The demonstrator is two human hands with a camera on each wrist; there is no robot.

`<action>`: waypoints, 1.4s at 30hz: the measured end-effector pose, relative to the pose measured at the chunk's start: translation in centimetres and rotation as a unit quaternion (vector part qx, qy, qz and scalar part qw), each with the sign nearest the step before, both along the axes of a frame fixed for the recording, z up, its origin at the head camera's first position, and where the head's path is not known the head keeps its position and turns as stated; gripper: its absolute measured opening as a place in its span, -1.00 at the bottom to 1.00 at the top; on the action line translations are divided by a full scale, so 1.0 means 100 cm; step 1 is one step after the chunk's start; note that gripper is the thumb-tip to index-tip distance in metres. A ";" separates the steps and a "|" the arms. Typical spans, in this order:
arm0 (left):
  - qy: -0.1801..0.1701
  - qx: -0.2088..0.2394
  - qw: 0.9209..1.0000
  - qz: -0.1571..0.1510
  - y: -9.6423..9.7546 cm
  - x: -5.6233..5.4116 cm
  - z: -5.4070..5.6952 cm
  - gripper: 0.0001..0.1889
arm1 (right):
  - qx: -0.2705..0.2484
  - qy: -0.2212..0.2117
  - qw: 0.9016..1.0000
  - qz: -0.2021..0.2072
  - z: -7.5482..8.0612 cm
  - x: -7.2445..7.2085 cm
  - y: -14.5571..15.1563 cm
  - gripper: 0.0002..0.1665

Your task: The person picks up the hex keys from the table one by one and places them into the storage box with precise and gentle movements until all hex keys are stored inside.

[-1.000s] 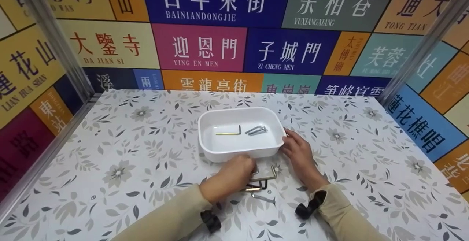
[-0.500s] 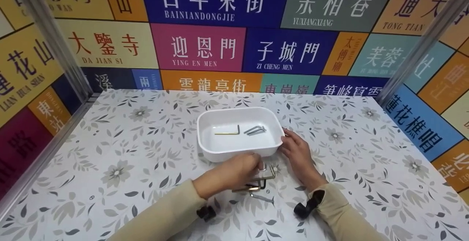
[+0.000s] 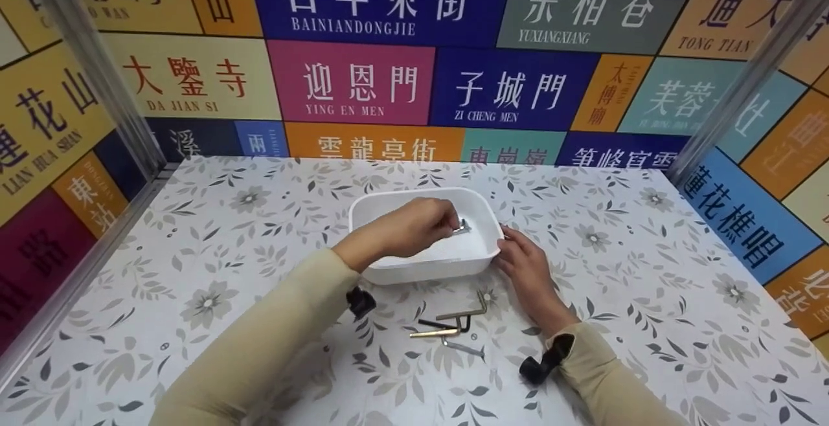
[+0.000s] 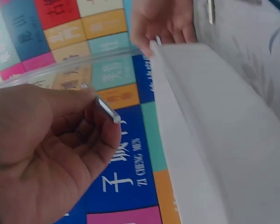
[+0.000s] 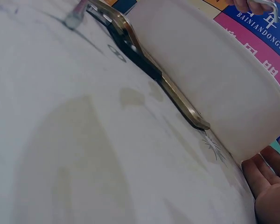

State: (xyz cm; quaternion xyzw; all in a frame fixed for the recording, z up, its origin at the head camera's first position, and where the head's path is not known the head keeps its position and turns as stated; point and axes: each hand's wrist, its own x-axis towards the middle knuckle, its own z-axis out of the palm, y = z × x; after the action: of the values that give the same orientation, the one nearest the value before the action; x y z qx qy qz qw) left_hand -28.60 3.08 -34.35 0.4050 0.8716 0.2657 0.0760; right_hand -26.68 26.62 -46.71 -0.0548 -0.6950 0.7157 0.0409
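My left hand (image 3: 418,222) is over the white tub (image 3: 414,274) and pinches a silver hex key (image 4: 107,110) between thumb and fingers. Its bent end shows in the right wrist view. Beyond the fingertips, some grey metal pieces (image 3: 462,226) are partly visible in the tub; the hand hides most of the tub floor. The fingers of my right hand (image 3: 528,267) rest against the outer wall at the tub's right end. Several loose hex keys lie in front of the tub, among them a bronze one (image 3: 463,314), a gold one (image 3: 429,333) and a silver one (image 3: 465,349).
A white cloth with grey leaves and flowers covers the table (image 3: 214,245). Behind it stands a wall of coloured panels with writing (image 3: 353,83). Metal posts (image 3: 732,76) frame the sides. A black wrist camera (image 3: 543,361) sits on the right forearm.
My left hand has moved up from the loose hex keys in front of the tub to above its inside, carrying a silver hex key. The right hand has stayed at the tub's right end.
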 end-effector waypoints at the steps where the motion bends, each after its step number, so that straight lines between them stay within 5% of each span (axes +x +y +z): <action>1: -0.005 -0.012 1.000 -0.011 0.001 -0.005 0.000 -0.82 | 0.002 -0.001 1.000 0.000 0.000 0.000 0.000 -0.46; 7: -0.026 -0.071 0.996 -0.051 0.007 -0.031 0.001 -0.81 | 0.007 -0.004 1.000 0.002 0.000 0.000 -0.001 -0.46; 22: 0.003 -0.144 0.990 -0.011 0.014 -0.078 -0.006 -0.79 | -0.002 -0.006 1.000 0.004 0.003 0.002 -0.001 -0.44; 33: -0.045 -0.129 0.991 0.007 0.021 -0.093 -0.021 -0.80 | 0.005 -0.003 1.000 0.003 0.002 0.002 -0.002 -0.46; 42: -0.045 -0.155 0.987 0.009 0.028 -0.094 -0.023 -0.81 | -0.001 -0.001 1.000 -0.001 0.001 0.001 -0.002 -0.46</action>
State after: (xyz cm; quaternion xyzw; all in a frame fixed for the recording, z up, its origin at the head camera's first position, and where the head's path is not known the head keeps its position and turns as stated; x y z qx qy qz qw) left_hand -38.03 5.87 -36.68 0.3679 0.9014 0.1465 0.1748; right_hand -26.55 26.45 -46.62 -0.0564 -0.6944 0.7162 0.0408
